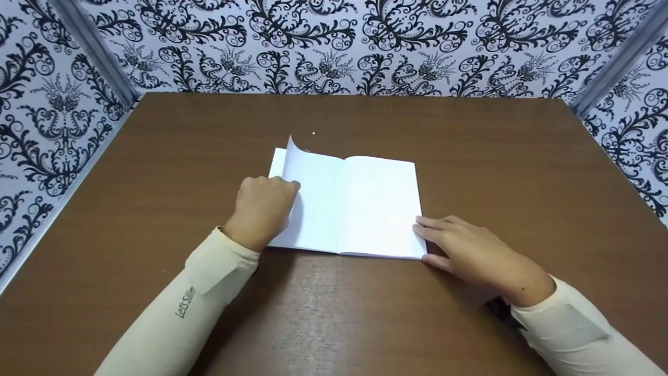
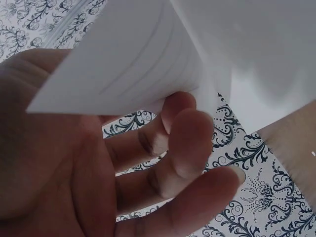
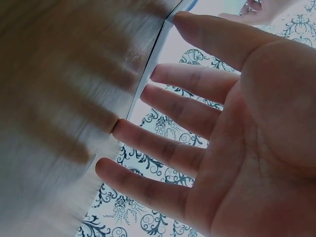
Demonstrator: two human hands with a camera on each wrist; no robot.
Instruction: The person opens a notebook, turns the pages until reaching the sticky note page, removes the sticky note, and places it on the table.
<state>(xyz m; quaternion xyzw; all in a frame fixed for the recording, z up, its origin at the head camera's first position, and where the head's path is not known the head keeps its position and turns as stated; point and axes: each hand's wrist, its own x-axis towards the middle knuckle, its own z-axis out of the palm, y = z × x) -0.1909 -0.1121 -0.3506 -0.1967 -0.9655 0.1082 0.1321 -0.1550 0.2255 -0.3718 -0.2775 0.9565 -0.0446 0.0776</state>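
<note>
Head view: an open notebook (image 1: 349,206) with blank white pages lies flat near the middle of a brown table (image 1: 469,136), inside a booth of black-and-white patterned walls (image 1: 334,42). The left hand (image 1: 263,211) rests on the left half of the notebook, fingers curled, with one page (image 1: 300,156) lifted and curling upward at its far corner. The right hand (image 1: 469,253) lies at the notebook's near right corner, fingers straight and relaxed, fingertips touching the page edge; it grips nothing. Left wrist view: the lifted page (image 2: 133,59) crosses the top of the left hand (image 2: 98,168); the fingers (image 2: 190,143) curl beneath the sheet, holding it loosely, though the thumb contact is hidden by the paper. Right wrist view: the right hand (image 3: 232,128) is spread open, its fingertips (image 3: 123,127) against the notebook edge (image 3: 148,74); the surface to the left is blurred. Risk assessment: the sheet is thin and held near one edge only, so a sharp pull could crease or tear it at the spine. More than one page may lift together, since the grip is loose. The right hand merely touches the corner, so the notebook could slide on the smooth table.
</note>
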